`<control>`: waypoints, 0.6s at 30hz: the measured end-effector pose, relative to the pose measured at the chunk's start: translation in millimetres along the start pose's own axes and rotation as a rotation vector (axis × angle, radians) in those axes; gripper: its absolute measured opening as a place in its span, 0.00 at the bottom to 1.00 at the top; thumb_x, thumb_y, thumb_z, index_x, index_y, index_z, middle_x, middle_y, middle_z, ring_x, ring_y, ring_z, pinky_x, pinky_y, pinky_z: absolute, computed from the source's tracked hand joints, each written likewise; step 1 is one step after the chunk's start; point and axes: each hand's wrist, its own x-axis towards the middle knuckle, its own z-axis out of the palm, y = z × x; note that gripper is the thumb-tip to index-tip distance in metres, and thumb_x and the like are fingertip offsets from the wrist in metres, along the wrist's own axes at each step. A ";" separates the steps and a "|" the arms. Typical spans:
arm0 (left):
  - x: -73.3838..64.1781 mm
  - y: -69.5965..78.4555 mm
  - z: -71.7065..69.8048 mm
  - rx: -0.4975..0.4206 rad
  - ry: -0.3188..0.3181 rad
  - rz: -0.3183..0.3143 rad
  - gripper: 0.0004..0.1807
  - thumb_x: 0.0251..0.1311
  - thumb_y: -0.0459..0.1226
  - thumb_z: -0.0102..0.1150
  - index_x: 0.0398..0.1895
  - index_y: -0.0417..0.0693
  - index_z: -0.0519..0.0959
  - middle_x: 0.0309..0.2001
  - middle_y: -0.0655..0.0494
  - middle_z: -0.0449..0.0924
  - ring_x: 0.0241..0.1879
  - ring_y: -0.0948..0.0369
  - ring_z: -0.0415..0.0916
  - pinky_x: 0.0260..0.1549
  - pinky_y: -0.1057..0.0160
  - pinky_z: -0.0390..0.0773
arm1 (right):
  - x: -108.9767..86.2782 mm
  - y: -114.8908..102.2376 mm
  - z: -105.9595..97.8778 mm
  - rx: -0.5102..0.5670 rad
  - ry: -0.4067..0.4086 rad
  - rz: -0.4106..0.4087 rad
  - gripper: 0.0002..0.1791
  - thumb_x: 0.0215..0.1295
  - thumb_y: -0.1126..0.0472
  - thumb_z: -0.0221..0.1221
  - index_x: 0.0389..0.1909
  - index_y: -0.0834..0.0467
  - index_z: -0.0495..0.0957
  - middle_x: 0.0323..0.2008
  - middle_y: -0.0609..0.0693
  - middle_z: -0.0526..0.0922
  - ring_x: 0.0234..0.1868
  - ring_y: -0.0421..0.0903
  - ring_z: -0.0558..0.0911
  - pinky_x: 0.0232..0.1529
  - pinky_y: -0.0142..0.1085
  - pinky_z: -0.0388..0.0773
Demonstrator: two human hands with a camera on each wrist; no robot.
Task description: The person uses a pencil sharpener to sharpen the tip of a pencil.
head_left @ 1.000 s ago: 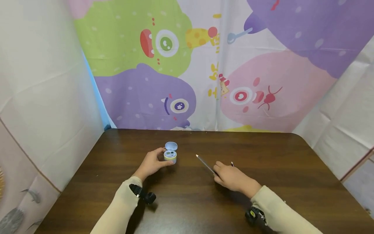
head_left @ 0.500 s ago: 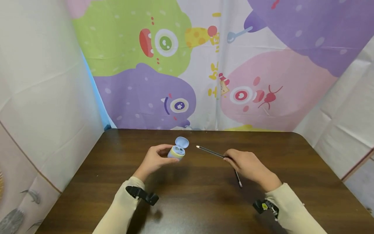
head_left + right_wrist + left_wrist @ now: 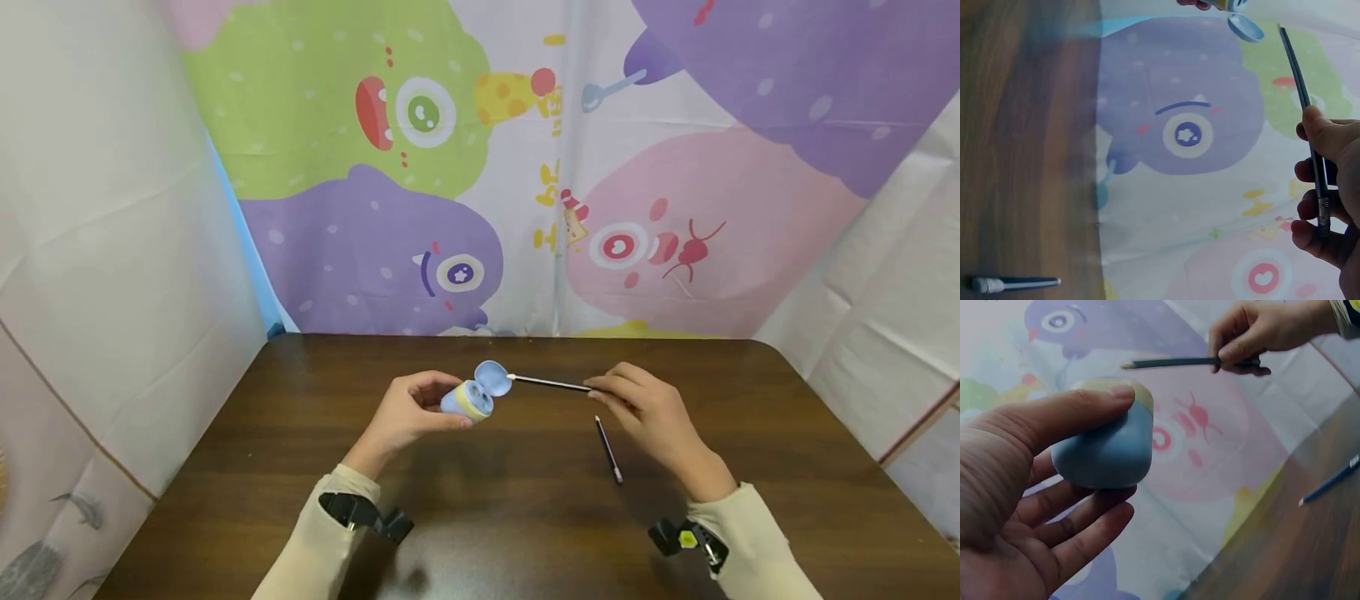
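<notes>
My left hand [image 3: 405,417] grips a light blue pencil sharpener [image 3: 467,400] with a yellow band, tilted to the right above the table. Its round lid [image 3: 492,377] is flipped up, and the holes in its top face right. In the left wrist view the thumb presses the side of the sharpener [image 3: 1110,447]. My right hand [image 3: 652,412] pinches a dark pencil [image 3: 551,383] held nearly level, its pale tip pointing left and overlapping the lid's edge in the head view. In the right wrist view the pencil [image 3: 1300,81] runs along the fingers, eraser end near the palm.
A second dark pencil [image 3: 609,450] with a white eraser end lies on the brown wooden table [image 3: 525,517], just left of my right forearm. Behind the table's far edge hangs a cartoon-printed cloth [image 3: 420,250]. Pale cloth walls stand at both sides.
The sharpener has risen and moved right, tipping over toward the pencil. My right hand has lifted one pencil and swung it from slanted to nearly level, leaving the other on the table.
</notes>
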 end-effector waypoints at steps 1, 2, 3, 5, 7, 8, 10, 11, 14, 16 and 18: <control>-0.7 1.2 1.2 -0.005 0.010 -0.008 0.25 0.41 0.21 0.75 0.47 0.26 0.79 0.37 0.47 0.85 0.34 0.61 0.81 0.33 0.67 0.82 | 0.4 -0.7 -0.5 0.010 0.013 -0.004 0.21 0.74 0.47 0.53 0.38 0.59 0.86 0.31 0.46 0.80 0.28 0.38 0.73 0.25 0.27 0.69; -1.5 2.4 2.5 -0.018 0.019 -0.017 0.25 0.41 0.21 0.75 0.47 0.25 0.79 0.37 0.48 0.84 0.33 0.61 0.81 0.33 0.67 0.82 | 0.8 -1.2 -0.7 0.019 0.029 -0.011 0.20 0.74 0.48 0.54 0.38 0.60 0.86 0.31 0.47 0.80 0.28 0.39 0.73 0.25 0.27 0.68; -2.1 3.4 3.7 -0.028 0.028 -0.023 0.25 0.41 0.21 0.74 0.47 0.25 0.79 0.37 0.49 0.84 0.33 0.60 0.81 0.33 0.67 0.82 | 1.2 -1.9 -0.8 0.032 0.044 -0.012 0.19 0.73 0.49 0.55 0.37 0.60 0.86 0.31 0.48 0.80 0.28 0.40 0.73 0.25 0.27 0.68; -3.6 5.0 6.3 -0.055 0.041 -0.034 0.26 0.41 0.21 0.74 0.48 0.25 0.79 0.38 0.51 0.84 0.34 0.60 0.80 0.34 0.67 0.82 | 1.3 -2.9 0.0 0.054 0.072 -0.012 0.19 0.72 0.50 0.56 0.37 0.61 0.86 0.31 0.49 0.79 0.29 0.42 0.73 0.25 0.28 0.68; -4.7 5.0 8.6 -0.074 0.046 -0.033 0.26 0.41 0.21 0.74 0.49 0.24 0.78 0.39 0.52 0.84 0.35 0.60 0.80 0.35 0.67 0.81 | 0.6 -4.2 1.3 0.071 0.087 -0.003 0.19 0.72 0.50 0.56 0.37 0.62 0.86 0.31 0.50 0.79 0.29 0.43 0.73 0.26 0.28 0.69; -5.2 4.6 9.9 -0.087 0.044 -0.031 0.27 0.41 0.21 0.73 0.49 0.24 0.78 0.40 0.52 0.84 0.35 0.60 0.80 0.35 0.67 0.82 | -0.2 -4.7 2.2 0.081 0.091 0.002 0.19 0.72 0.50 0.56 0.37 0.62 0.86 0.31 0.51 0.79 0.30 0.43 0.74 0.27 0.29 0.69; -6.1 3.2 12.4 -0.102 0.034 -0.024 0.27 0.41 0.21 0.74 0.50 0.23 0.78 0.40 0.52 0.83 0.36 0.59 0.79 0.37 0.67 0.82 | -1.9 -5.8 4.1 0.090 0.097 0.008 0.19 0.72 0.50 0.56 0.37 0.62 0.86 0.31 0.51 0.78 0.30 0.43 0.74 0.27 0.28 0.70; -6.6 2.3 13.6 -0.108 0.029 -0.021 0.27 0.41 0.21 0.74 0.50 0.23 0.78 0.40 0.52 0.83 0.36 0.60 0.79 0.37 0.67 0.82 | -2.6 -6.1 4.9 0.092 0.098 0.005 0.19 0.72 0.50 0.56 0.37 0.62 0.86 0.31 0.51 0.78 0.30 0.43 0.74 0.28 0.28 0.70; -8.3 0.6 17.4 -0.129 0.022 -0.020 0.28 0.40 0.20 0.74 0.49 0.21 0.77 0.40 0.52 0.83 0.36 0.60 0.79 0.38 0.67 0.82 | -3.8 -6.9 6.7 0.106 0.092 -0.006 0.18 0.73 0.51 0.56 0.37 0.62 0.86 0.31 0.51 0.78 0.31 0.44 0.74 0.29 0.28 0.71; -9.2 0.1 19.5 -0.138 0.022 -0.024 0.28 0.40 0.19 0.74 0.49 0.21 0.77 0.40 0.52 0.83 0.36 0.61 0.79 0.38 0.68 0.82 | -3.7 -7.4 7.2 0.113 0.090 -0.022 0.18 0.73 0.52 0.57 0.37 0.62 0.86 0.32 0.51 0.78 0.31 0.44 0.73 0.28 0.27 0.71; -9.6 -0.7 20.7 -0.144 0.024 -0.030 0.27 0.40 0.19 0.73 0.49 0.20 0.77 0.39 0.52 0.83 0.36 0.61 0.79 0.38 0.68 0.82 | -3.9 -7.8 7.3 0.120 0.084 -0.032 0.18 0.73 0.52 0.57 0.36 0.62 0.86 0.32 0.50 0.77 0.31 0.43 0.73 0.28 0.26 0.70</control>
